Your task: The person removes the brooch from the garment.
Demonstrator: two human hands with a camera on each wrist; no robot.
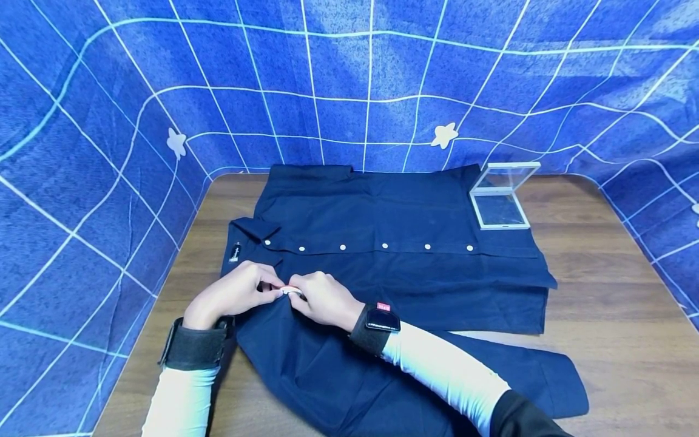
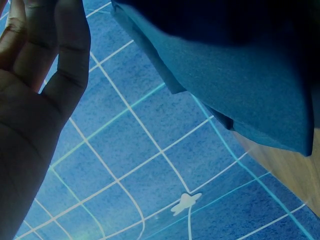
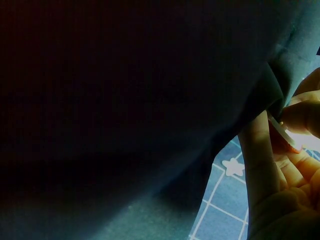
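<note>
A dark navy button-up shirt [image 1: 360, 212] lies spread out, its collar toward the left and a row of white buttons running across it. At its chest, below the collar, both hands meet over a small, thin white piece [image 1: 291, 291]. My left hand [image 1: 235, 294] pinches its left end between thumb and fingertips. The right hand [image 1: 330, 300] pinches the other end, close against the fabric. In the right wrist view, the thin edge of the white piece [image 3: 285, 132] shows between fingers, and dark cloth fills most of the picture. I cannot tell whether the piece is fastened to the shirt.
A flat white-rimmed case [image 1: 502, 211] with a clear lid stands open on the shirt's far right part. A small black tag [image 1: 235, 252] with white marks lies by the collar. The wooden table [image 1: 590, 273] is bordered by a blue gridded cloth [image 1: 338, 73] at the back and sides.
</note>
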